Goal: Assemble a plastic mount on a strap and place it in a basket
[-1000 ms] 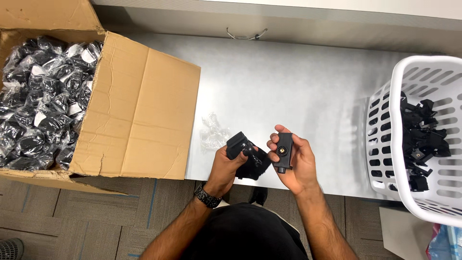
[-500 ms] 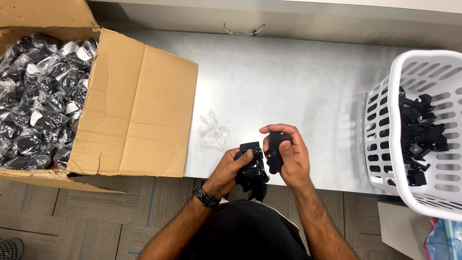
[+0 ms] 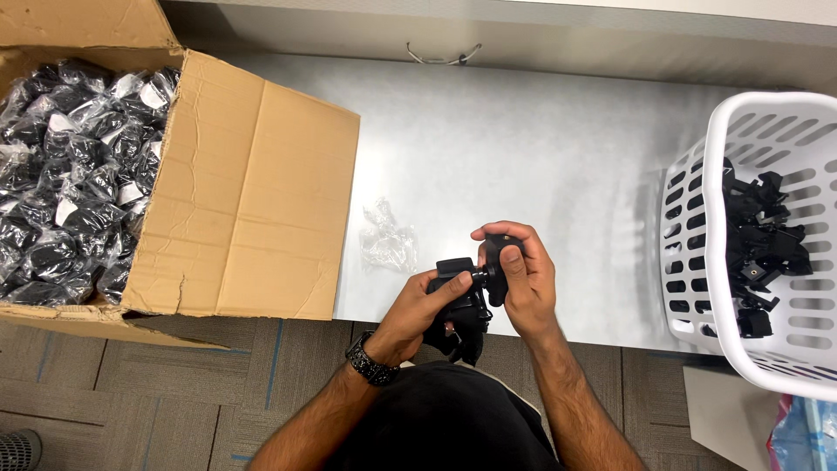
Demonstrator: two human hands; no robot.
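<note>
My left hand [image 3: 417, 312] grips a black clamp-like mount [image 3: 459, 301] at the near edge of the grey table [image 3: 523, 157]. My right hand [image 3: 521, 279] holds a small black block piece [image 3: 497, 262] pressed against the mount's ball joint, so the two parts touch. A black watch sits on my left wrist. An empty clear plastic bag [image 3: 388, 237] lies on the table just left of my hands.
An open cardboard box [image 3: 253, 209] at the left is full of black parts in clear bags [image 3: 70, 166]. A white plastic laundry basket [image 3: 741, 262] at the right holds several black mounts [image 3: 758, 244]. Carpet floor shows below the table edge.
My hands have come together: the two black parts were held apart, and now the right-hand piece is against the mount in my left hand.
</note>
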